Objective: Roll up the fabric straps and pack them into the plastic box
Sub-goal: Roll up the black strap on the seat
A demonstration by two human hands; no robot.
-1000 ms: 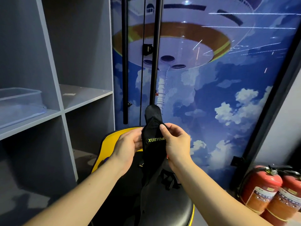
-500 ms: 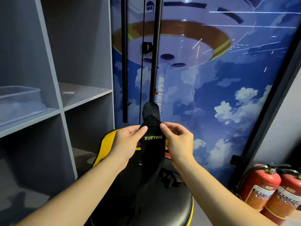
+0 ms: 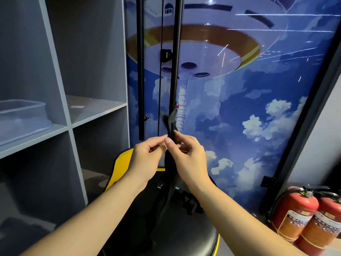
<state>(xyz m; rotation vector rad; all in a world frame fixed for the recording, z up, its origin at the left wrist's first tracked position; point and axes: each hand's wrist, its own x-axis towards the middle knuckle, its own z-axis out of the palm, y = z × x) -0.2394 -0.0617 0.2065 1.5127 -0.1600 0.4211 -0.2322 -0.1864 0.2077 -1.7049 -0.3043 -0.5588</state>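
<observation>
1. Head view: the strap (image 3: 170,163) is now pinched edge-on between both hands, where half a second ago its flat face with the yellow lettering was turned to the camera. The lettering is no longer seen.

2. The left hand (image 3: 147,159) is closed narrowly, thumb and forefinger nipped on the strap's left edge; the right hand (image 3: 188,159) is likewise pinched on the right edge, its thumbnail up. The two hands are brought almost together, just touching across the strap.

3. What it means, as a judgement: the strap is being folded or narrowed along its length, a set-up for the first turn of a roll. No coil is seen yet, so the rolling is taken as barely begun.

4. The strap's long axis is held near vertical. Its top end is poked up above the fingers, tilted slightly left towards the black poles (image 3: 141,71); the rest is hung down between the forearms onto the chair (image 3: 121,163) seat, where more black webbing is piled.

5. The strap is held in mid-air, above the chair and in front of the sky-print wall.

6. The box (image 3: 22,115) is parked on the shelf (image 3: 92,111) unit at far left, well apart from the hands; nothing dark is made out inside it, so packing is judged not yet started.

7. Two extinguishers (image 3: 302,218) are stood at lower right, uninvolved.
</observation>
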